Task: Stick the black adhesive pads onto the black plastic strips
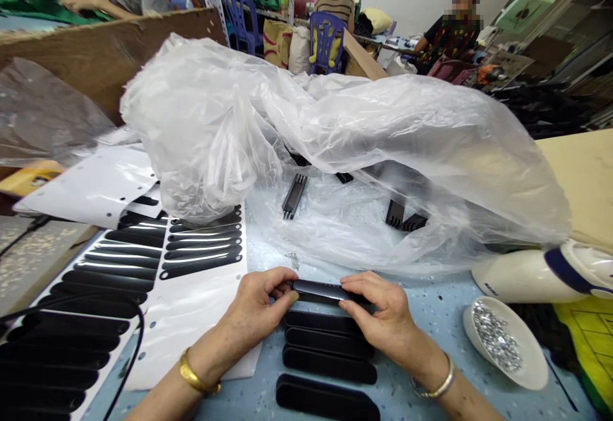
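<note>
My left hand (258, 299) pinches the left end of a long black piece with rounded ends (318, 290). At its right end, the thumb and fingers of my right hand (383, 312) close on the same piece. It has a glossy top and lies level just above the table, or on it; I cannot tell which. Below it, several similar black pieces (328, 341) lie in a stacked column on the blue table (407, 370). To the left, white sheets (191, 312) carry rows of glossy black rounded strips (204, 248).
A big clear plastic bag (205, 114) covers the back of the table, with black slotted parts (294, 196) inside. On the right are a white bowl (534, 370) of small shiny metal pieces (495, 338) and a white bottle (517, 274). A black cable (138, 338) crosses at left. People sit beyond.
</note>
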The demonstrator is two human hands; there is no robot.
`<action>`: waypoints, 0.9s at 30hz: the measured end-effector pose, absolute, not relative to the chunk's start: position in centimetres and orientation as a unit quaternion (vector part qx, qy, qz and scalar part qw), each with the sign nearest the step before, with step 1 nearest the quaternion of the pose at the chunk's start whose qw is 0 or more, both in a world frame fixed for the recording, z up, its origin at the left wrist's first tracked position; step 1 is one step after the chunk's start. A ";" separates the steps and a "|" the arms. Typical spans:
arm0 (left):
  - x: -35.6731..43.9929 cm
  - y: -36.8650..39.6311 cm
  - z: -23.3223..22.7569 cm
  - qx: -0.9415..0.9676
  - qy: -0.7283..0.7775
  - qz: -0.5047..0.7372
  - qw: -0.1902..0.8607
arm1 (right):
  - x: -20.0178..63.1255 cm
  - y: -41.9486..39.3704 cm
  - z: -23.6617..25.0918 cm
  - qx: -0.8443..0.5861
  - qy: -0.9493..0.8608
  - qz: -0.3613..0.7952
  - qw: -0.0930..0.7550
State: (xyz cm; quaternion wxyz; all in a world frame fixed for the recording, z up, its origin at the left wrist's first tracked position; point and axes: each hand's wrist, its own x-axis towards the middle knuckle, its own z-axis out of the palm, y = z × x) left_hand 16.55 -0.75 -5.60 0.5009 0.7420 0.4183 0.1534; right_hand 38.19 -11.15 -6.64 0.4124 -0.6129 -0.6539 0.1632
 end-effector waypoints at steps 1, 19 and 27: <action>16.5 -0.8 -5.7 0.742 0.416 0.158 0.501 | 38.2 -11.2 -6.7 -0.613 -0.655 0.162 0.411; 16.6 -0.7 -5.8 0.744 0.415 0.176 0.494 | 38.5 -10.6 -5.9 -0.607 -0.664 0.176 0.398; 16.5 -0.8 -5.6 0.743 0.413 0.170 0.499 | 38.2 -10.8 -6.1 -0.616 -0.658 0.170 0.399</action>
